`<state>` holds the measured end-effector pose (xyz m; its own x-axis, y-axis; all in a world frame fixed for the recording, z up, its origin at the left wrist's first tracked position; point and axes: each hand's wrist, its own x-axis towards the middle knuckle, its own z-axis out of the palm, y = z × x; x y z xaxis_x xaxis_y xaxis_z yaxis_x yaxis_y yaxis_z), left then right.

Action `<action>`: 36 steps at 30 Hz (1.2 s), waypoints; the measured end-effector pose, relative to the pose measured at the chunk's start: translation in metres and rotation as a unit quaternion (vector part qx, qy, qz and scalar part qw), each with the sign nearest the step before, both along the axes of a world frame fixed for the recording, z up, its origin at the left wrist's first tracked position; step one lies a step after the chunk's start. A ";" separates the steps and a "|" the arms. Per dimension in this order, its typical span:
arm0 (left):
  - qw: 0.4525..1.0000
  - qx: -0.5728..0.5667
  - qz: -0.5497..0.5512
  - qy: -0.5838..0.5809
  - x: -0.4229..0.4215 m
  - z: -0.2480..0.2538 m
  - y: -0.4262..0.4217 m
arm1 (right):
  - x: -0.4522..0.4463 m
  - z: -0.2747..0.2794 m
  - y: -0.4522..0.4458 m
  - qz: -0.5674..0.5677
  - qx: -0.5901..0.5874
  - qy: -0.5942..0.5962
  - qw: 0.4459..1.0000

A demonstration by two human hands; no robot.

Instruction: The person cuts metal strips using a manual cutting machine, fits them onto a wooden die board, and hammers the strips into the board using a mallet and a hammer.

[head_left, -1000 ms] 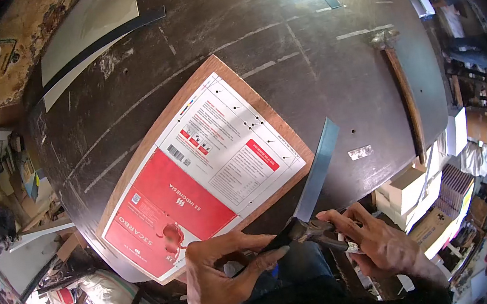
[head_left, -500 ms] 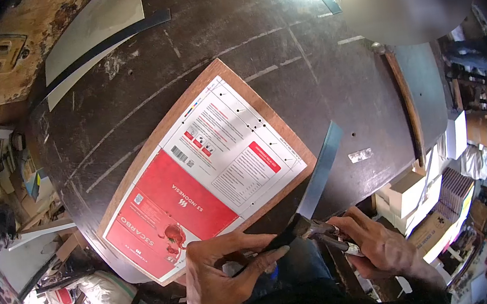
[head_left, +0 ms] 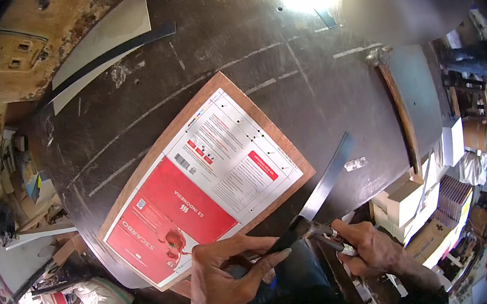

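Pinching strip (head_left: 326,181), left hand (head_left: 217,278) arched, right hand (head_left: 380,250) gripping pliers (head_left: 329,239)

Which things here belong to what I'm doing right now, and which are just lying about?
In use:
long flat grey metal strip, in your left hand
metal pliers-like tool, in your right hand, against the strip

Seemingly just lying about:
red-and-white printed sheet on brown wooden board
long wooden-handled hammer
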<state>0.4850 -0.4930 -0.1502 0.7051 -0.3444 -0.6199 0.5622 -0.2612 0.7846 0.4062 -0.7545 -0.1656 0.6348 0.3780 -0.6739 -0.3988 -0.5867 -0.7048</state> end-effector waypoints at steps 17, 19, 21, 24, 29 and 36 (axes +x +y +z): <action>0.889 0.124 0.043 -0.438 0.038 -0.066 -0.047 | 0.000 -0.028 -0.079 -0.151 -0.373 -0.309 0.862; 0.872 0.111 0.076 -0.470 0.043 -0.033 -0.024 | 0.012 -0.017 -0.060 -0.157 -0.375 -0.318 0.856; 0.856 0.095 0.110 -0.496 0.037 -0.011 0.020 | 0.017 -0.010 -0.040 -0.103 -0.424 -0.520 0.734; 0.860 0.115 0.151 -0.473 0.026 0.012 0.109 | 0.020 -0.007 -0.022 -0.068 -0.261 -0.532 0.802; 0.781 0.189 0.399 -0.441 0.054 -0.022 0.277 | 0.040 0.013 0.067 -0.091 -0.208 -0.536 0.813; 0.812 0.502 0.210 -0.213 0.223 -0.193 0.450 | 0.039 0.021 0.162 -0.159 -0.317 -0.545 0.760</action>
